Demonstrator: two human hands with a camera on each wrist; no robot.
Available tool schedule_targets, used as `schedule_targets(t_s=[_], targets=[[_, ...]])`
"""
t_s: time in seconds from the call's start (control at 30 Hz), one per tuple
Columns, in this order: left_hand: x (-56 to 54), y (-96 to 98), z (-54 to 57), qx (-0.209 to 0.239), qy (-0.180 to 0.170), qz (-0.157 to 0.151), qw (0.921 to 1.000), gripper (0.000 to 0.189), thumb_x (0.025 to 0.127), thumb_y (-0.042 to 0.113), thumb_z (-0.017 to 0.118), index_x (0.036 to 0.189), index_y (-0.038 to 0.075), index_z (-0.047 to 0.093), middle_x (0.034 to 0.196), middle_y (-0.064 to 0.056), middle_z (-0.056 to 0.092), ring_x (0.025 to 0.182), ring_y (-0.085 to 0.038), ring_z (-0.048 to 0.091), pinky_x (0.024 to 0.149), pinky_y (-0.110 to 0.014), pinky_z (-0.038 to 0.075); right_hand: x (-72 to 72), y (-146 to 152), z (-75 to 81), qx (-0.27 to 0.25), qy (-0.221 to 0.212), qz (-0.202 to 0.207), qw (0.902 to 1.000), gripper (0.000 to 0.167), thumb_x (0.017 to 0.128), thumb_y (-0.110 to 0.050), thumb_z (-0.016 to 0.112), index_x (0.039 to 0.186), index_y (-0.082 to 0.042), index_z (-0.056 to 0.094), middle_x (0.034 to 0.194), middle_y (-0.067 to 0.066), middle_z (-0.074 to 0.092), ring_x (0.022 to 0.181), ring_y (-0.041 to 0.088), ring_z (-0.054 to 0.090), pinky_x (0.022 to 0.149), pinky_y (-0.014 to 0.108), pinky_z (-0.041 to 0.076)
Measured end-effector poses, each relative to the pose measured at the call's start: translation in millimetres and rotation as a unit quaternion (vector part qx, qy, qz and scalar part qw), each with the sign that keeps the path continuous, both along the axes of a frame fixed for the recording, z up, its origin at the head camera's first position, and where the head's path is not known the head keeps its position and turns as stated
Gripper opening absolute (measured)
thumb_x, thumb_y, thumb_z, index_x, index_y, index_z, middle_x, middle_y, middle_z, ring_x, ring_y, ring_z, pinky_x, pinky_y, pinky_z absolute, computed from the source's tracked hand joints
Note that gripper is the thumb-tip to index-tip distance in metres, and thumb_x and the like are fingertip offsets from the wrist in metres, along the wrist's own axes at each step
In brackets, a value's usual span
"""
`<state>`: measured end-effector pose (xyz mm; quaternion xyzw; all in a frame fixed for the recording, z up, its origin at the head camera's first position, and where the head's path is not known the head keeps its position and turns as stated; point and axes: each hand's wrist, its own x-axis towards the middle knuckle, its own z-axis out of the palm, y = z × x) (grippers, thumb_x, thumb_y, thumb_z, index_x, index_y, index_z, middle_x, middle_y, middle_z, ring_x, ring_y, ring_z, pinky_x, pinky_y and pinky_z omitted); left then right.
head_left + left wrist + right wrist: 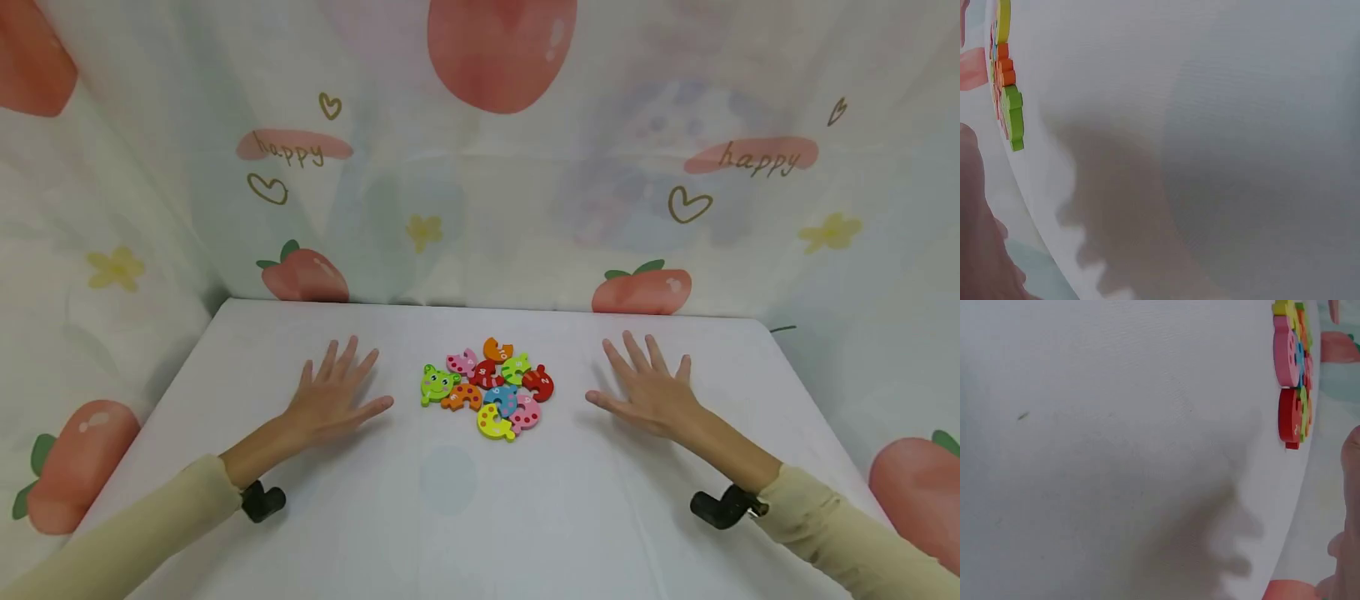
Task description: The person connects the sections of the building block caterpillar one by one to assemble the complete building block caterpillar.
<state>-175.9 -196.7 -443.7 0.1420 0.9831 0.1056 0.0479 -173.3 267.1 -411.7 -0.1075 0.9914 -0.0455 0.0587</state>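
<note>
A cluster of colourful puzzle pieces lies mid-table in the head view, several with spots or numbers. At its left end is a green piece with a smiling face [438, 385]; an orange piece [462, 397] lies beside it. A yellow piece [493, 423] is nearest the front, a red piece [538, 382] is at the right, and a blue piece [501, 400] sits in the middle. To the left of them my left hand [330, 396] spreads its fingers, palm down, holding nothing. On the other side my right hand [651, 390] is likewise spread and holds nothing.
A white cloth covers the table [360, 517]. Behind it and at both sides hangs a curtain [510, 208] printed with fruit, flowers and lettering. Each wrist wears a small black camera [264, 502]. Shadows of the hands fall on the cloth.
</note>
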Motion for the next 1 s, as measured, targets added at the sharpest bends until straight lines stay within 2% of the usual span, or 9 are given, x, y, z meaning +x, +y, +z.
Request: schedule_targets(t_s=[0.13,0.23,0.4,0.53,0.7,0.87,0.93,1.0], targets=[[-4.3,6.8,-0.1,0.055,-0.033,-0.042,0.9971,0.080,0.092,0.063,0.047,0.156,0.024,0.019,0.164,-0.011,0.014,0.151,-0.040,0.012,0.115,-0.067,0.020,-6.7,-7.6,-2.3,-0.067,-0.017,0.027,0.9973,0.086,0.091,-0.059,0.051,0.155,-0.011,0.020,0.160,0.025,0.014,0.144,0.053,0.014,0.103,0.083,0.010],[-8.1,18.7,-0.1,0.092,-0.048,-0.064,0.9926,0.075,0.095,0.055,0.050,0.156,0.027,0.017,0.163,-0.007,0.019,0.150,-0.035,0.019,0.117,-0.060,0.025,-15.1,-16.9,-7.3,-0.137,-0.050,0.051,0.9880,0.079,0.094,-0.045,0.053,0.155,-0.009,0.018,0.161,0.025,0.013,0.145,0.051,0.014,0.108,0.077,0.014],[-11.6,42.7,0.6,0.133,-0.041,-0.080,0.9871,0.074,0.094,0.049,0.056,0.156,0.027,0.021,0.162,-0.005,0.024,0.149,-0.030,0.025,0.114,-0.057,0.032,-22.0,-28.8,-20.2,-0.208,-0.083,0.076,0.9717,0.078,0.095,-0.040,0.056,0.156,-0.012,0.015,0.162,0.020,0.012,0.148,0.045,0.013,0.113,0.069,0.020],[-14.0,55.5,-3.2,0.182,-0.057,-0.092,0.9773,0.071,0.095,0.044,0.058,0.155,0.024,0.025,0.162,-0.004,0.025,0.149,-0.028,0.025,0.117,-0.054,0.030,-21.5,-33.2,-27.8,-0.243,-0.068,0.100,0.9625,0.074,0.093,-0.037,0.061,0.153,-0.010,0.027,0.160,0.017,0.023,0.147,0.040,0.022,0.111,0.066,0.028],[-16.5,62.3,-10.6,0.219,-0.088,-0.079,0.9684,0.071,0.095,0.042,0.058,0.155,0.026,0.023,0.163,-0.003,0.020,0.151,-0.028,0.020,0.119,-0.054,0.026,-23.7,-39.9,-33.0,-0.273,-0.034,0.143,0.9508,0.067,0.092,-0.033,0.065,0.147,-0.006,0.039,0.156,0.017,0.032,0.145,0.039,0.028,0.110,0.063,0.033],[-17.3,64.4,-12.8,0.231,-0.091,-0.075,0.9659,0.072,0.094,0.043,0.060,0.155,0.029,0.023,0.163,-0.003,0.022,0.151,-0.027,0.021,0.118,-0.054,0.027,-26.2,-42.8,-37.8,-0.305,0.018,0.156,0.9392,0.053,0.089,-0.022,0.069,0.137,-0.005,0.054,0.151,0.015,0.041,0.140,0.036,0.037,0.108,0.062,0.037],[-17.4,64.4,-13.0,0.227,-0.096,-0.078,0.9660,0.067,0.095,0.042,0.058,0.153,0.027,0.027,0.162,-0.003,0.024,0.150,-0.026,0.022,0.119,-0.052,0.026,-26.9,-43.0,-41.1,-0.311,0.022,0.159,0.9368,0.046,0.090,-0.020,0.069,0.132,-0.006,0.058,0.149,0.014,0.045,0.138,0.036,0.040,0.108,0.060,0.038],[-16.8,63.9,-12.5,0.208,-0.098,-0.095,0.9685,0.058,0.097,0.038,0.058,0.149,0.024,0.038,0.160,-0.004,0.028,0.149,-0.027,0.025,0.119,-0.052,0.027,-26.9,-42.8,-45.0,-0.304,0.006,0.159,0.9395,0.042,0.091,-0.021,0.067,0.130,-0.007,0.060,0.148,0.014,0.047,0.137,0.036,0.042,0.109,0.059,0.038]])
